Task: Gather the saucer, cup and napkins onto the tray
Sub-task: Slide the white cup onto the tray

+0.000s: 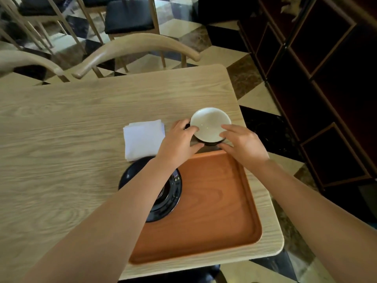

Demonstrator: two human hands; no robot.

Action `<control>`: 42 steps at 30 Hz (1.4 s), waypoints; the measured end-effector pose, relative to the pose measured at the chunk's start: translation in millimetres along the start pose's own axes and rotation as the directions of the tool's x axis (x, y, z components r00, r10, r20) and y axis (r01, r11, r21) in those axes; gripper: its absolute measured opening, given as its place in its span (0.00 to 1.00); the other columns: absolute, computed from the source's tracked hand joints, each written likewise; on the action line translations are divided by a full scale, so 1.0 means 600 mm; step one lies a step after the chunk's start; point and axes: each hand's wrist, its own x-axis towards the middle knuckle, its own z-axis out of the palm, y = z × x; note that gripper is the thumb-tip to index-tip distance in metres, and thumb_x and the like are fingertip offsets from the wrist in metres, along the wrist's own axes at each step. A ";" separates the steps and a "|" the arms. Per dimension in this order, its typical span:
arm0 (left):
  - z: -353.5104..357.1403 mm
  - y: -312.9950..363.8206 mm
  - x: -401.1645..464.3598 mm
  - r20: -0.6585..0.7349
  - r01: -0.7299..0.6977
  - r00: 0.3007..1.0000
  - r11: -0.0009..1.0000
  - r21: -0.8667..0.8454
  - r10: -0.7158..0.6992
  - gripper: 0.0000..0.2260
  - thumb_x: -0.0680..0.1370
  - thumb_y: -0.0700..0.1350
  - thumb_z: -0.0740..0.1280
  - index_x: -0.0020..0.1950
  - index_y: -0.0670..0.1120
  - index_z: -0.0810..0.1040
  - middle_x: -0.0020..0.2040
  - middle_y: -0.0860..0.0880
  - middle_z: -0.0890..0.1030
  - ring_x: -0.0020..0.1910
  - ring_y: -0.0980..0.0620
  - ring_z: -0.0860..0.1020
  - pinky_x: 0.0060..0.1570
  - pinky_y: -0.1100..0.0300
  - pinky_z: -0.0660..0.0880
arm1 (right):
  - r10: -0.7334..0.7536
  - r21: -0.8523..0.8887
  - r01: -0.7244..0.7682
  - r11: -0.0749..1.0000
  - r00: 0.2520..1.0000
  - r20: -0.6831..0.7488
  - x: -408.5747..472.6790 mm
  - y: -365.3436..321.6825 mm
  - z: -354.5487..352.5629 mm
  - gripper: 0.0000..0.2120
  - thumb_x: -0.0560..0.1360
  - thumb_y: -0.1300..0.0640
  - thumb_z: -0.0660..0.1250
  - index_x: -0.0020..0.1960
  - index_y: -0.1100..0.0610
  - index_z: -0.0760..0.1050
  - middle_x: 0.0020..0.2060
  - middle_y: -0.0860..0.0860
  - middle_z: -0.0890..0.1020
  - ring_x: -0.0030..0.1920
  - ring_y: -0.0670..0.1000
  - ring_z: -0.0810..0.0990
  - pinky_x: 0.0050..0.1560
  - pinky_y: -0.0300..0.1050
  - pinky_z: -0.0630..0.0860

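We find no text, label, brand, number or sign that we can read anywhere in this view.

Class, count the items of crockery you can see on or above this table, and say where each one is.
2. The black saucer lies on the tray's left edge, partly under the left forearm. The cup is beyond the tray, gripped by the left hand and right hand.
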 end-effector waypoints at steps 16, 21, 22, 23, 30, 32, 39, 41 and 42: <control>-0.008 0.063 -0.147 -0.134 -0.054 0.990 0.995 -0.089 0.042 0.16 0.66 0.44 0.77 0.50 0.41 0.82 0.53 0.39 0.80 0.49 0.39 0.78 0.51 0.51 0.74 | -0.166 0.013 0.168 0.986 0.982 -0.095 -0.138 -0.021 -0.037 0.12 0.64 0.64 0.77 0.46 0.64 0.81 0.52 0.59 0.83 0.54 0.60 0.80 0.50 0.52 0.79; 0.004 0.071 -0.168 -0.113 -0.044 0.993 0.991 -0.124 0.029 0.15 0.65 0.43 0.77 0.50 0.42 0.83 0.54 0.39 0.80 0.50 0.39 0.78 0.49 0.53 0.75 | -0.174 0.005 0.176 0.984 0.979 -0.106 -0.163 -0.014 -0.024 0.12 0.63 0.62 0.77 0.46 0.63 0.81 0.51 0.58 0.84 0.53 0.59 0.81 0.51 0.48 0.77; 0.007 0.073 -0.169 -0.111 -0.041 0.993 0.992 -0.122 0.027 0.15 0.65 0.43 0.77 0.50 0.42 0.82 0.54 0.39 0.80 0.51 0.39 0.78 0.49 0.53 0.74 | -0.173 0.003 0.174 0.985 0.980 -0.103 -0.165 -0.012 -0.023 0.13 0.63 0.62 0.77 0.46 0.63 0.81 0.51 0.58 0.84 0.52 0.59 0.82 0.50 0.47 0.77; 0.010 0.074 -0.170 -0.106 -0.036 0.994 0.992 -0.119 0.023 0.15 0.66 0.44 0.77 0.50 0.42 0.82 0.54 0.40 0.80 0.51 0.39 0.77 0.50 0.53 0.74 | -0.171 0.003 0.172 0.985 0.980 -0.098 -0.167 -0.010 -0.022 0.13 0.63 0.62 0.78 0.46 0.63 0.81 0.51 0.58 0.84 0.52 0.58 0.82 0.50 0.48 0.78; 0.025 0.081 -0.164 -0.112 -0.003 0.994 0.996 -0.091 -0.008 0.15 0.67 0.44 0.77 0.51 0.42 0.82 0.54 0.41 0.80 0.53 0.40 0.77 0.53 0.56 0.70 | -0.126 0.000 0.127 0.992 0.990 -0.061 -0.165 -0.002 -0.023 0.13 0.63 0.64 0.78 0.46 0.63 0.81 0.52 0.58 0.83 0.54 0.59 0.81 0.41 0.51 0.82; 0.025 0.080 -0.160 -0.105 0.006 0.994 0.997 -0.078 -0.014 0.15 0.68 0.45 0.76 0.51 0.42 0.81 0.55 0.41 0.80 0.54 0.40 0.76 0.54 0.56 0.69 | -0.119 -0.001 0.119 0.993 0.992 -0.042 -0.158 -0.002 -0.025 0.14 0.63 0.64 0.77 0.47 0.63 0.81 0.53 0.59 0.83 0.55 0.60 0.80 0.41 0.53 0.82; 0.018 0.076 -0.155 -0.087 -0.010 0.996 0.999 -0.053 0.006 0.15 0.69 0.46 0.74 0.53 0.41 0.80 0.54 0.41 0.80 0.54 0.41 0.76 0.52 0.52 0.74 | -0.144 -0.045 0.143 0.989 0.989 -0.023 -0.148 -0.003 -0.028 0.13 0.63 0.62 0.78 0.47 0.62 0.81 0.52 0.58 0.83 0.55 0.59 0.80 0.41 0.52 0.82; 0.019 0.075 -0.156 -0.090 -0.022 0.996 0.999 -0.045 0.018 0.16 0.69 0.46 0.74 0.54 0.41 0.80 0.54 0.41 0.80 0.54 0.41 0.76 0.52 0.52 0.74 | -0.143 -0.052 0.141 0.989 0.989 -0.033 -0.149 -0.003 -0.028 0.13 0.63 0.62 0.78 0.46 0.62 0.81 0.52 0.57 0.84 0.55 0.59 0.81 0.41 0.50 0.81; 0.019 0.075 -0.156 -0.089 -0.025 0.996 0.999 -0.041 0.021 0.16 0.69 0.46 0.74 0.54 0.42 0.80 0.54 0.41 0.80 0.54 0.41 0.76 0.53 0.51 0.74 | -0.140 -0.053 0.138 0.989 0.989 -0.035 -0.149 -0.004 -0.028 0.13 0.63 0.61 0.78 0.46 0.62 0.81 0.52 0.57 0.84 0.55 0.58 0.81 0.41 0.50 0.82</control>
